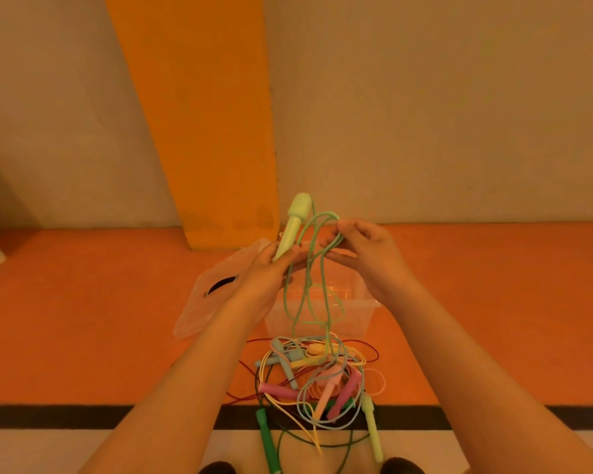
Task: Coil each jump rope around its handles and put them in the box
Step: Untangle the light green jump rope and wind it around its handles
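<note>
Head view: left hand (pixel 271 268), right hand (pixel 363 254), one green rope (pixel 295 220), one box (pixel 278 325)

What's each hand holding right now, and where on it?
Left hand grips the light green handle by its lower end; right hand pinches the green cord near the top of its loops.

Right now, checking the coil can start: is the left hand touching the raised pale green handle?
Touching. The head view shows the left hand holding the raised pale green handle by its lower end.
</note>
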A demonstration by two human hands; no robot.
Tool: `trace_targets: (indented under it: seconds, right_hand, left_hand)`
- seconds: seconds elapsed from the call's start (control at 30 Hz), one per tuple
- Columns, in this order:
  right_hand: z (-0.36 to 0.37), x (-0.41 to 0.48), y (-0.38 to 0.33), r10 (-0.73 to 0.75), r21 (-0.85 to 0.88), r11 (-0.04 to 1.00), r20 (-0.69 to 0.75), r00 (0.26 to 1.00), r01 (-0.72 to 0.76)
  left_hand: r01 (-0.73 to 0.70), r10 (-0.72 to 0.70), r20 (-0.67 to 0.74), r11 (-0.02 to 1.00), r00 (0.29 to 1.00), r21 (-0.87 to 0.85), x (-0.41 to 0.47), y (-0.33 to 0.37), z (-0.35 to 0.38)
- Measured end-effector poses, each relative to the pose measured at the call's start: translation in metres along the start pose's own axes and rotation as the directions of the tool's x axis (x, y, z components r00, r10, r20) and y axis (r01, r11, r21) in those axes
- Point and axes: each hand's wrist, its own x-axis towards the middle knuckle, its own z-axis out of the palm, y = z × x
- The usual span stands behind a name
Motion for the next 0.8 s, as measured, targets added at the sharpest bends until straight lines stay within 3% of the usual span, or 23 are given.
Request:
trace_targets:
  seconds: [0.2, 0.5, 0.8]
  right_hand:
    - [-0.001, -0.002, -0.01, -0.04, 0.216, 0.976, -0.011, 0.999, 0.041]
    - [-0.003, -0.001, -0.002, 0.053, 0.292, 0.955, -0.024, 0.998, -0.044]
    - [-0.006, 0.002, 0.002, 0.114, 0.287, 0.952, -0.017, 0.993, -0.104]
  left_hand:
    - [-0.068, 0.073, 0.062, 0.995, 0.995, -0.076, -0.003, 0.006, 0.015]
    - [-0.029, 0.022, 0.143, 0.999, 0.989, 0.045, -0.006, 0.002, 0.025]
    - [-0.034, 0.037, 0.084, 0.999, 0.996, -0.035, -0.003, -0.001, 0.031]
